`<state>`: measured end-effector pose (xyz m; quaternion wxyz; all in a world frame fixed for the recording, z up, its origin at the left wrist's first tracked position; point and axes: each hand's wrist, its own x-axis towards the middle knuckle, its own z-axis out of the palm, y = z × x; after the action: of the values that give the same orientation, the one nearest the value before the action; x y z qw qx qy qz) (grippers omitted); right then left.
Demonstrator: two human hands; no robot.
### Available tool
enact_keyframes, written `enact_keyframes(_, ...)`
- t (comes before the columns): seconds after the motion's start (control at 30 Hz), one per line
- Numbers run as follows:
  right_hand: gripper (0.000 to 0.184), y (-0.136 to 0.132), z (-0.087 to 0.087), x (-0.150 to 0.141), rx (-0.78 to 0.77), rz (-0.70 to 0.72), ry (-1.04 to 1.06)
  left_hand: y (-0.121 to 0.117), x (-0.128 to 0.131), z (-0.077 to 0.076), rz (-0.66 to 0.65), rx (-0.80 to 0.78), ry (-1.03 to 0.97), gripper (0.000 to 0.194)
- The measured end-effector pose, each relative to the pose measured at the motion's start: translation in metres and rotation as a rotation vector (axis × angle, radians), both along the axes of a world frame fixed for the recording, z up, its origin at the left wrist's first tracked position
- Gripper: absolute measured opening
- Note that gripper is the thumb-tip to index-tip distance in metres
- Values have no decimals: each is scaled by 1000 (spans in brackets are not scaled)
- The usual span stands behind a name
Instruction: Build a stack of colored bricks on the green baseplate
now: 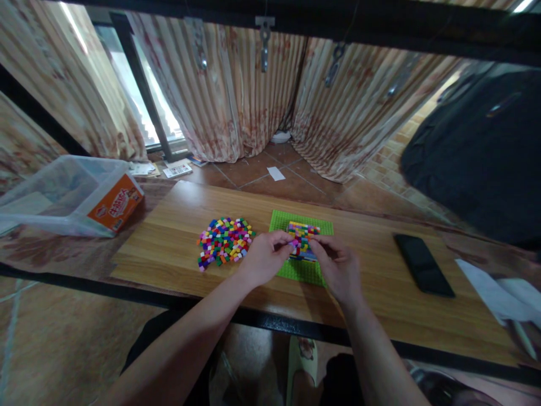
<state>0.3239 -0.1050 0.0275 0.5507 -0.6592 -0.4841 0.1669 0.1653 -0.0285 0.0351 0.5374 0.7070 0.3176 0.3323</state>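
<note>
A green studded baseplate (304,273) lies on the wooden board, carrying a block of many-coloured toy bricks (303,230). Over the left side of that block is my left hand (267,254), its thumb and forefinger pinched on a small pink brick (293,243). My right hand (338,262) is at the block's right side, thumb and forefinger close together at its edge. Whether a small piece is between those fingertips is hidden. To the left of my left hand spreads a heap of loose coloured bricks (226,241).
The wooden board (160,248) holds a black phone (424,265) on the right. White paper (486,285) lies beyond the phone. At far left stands a clear plastic box (71,192) with an orange label. A dark bar (296,25) with hanging metal clips crosses overhead.
</note>
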Motion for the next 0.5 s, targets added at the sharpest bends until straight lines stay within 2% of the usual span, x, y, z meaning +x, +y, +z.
enact_keyframes(0.1, 19, -1, 5, -12, 1, 106, -58, -2, 0, 0, -30, 32, 18, 14)
enact_keyframes(0.17, 16, 0, 7, -17, 6, 126, -58, -2, 0, 0, -40, 44, 24, 14)
enact_keyframes(0.37, 12, 0, 6, -19, 33, 92, -47, -4, 1, 1, -17, -30, 13, 12)
enact_keyframes(0.5, 15, -2, 8, -23, 19, 42, -134, -8, 3, 4, 6, -65, 15, 13)
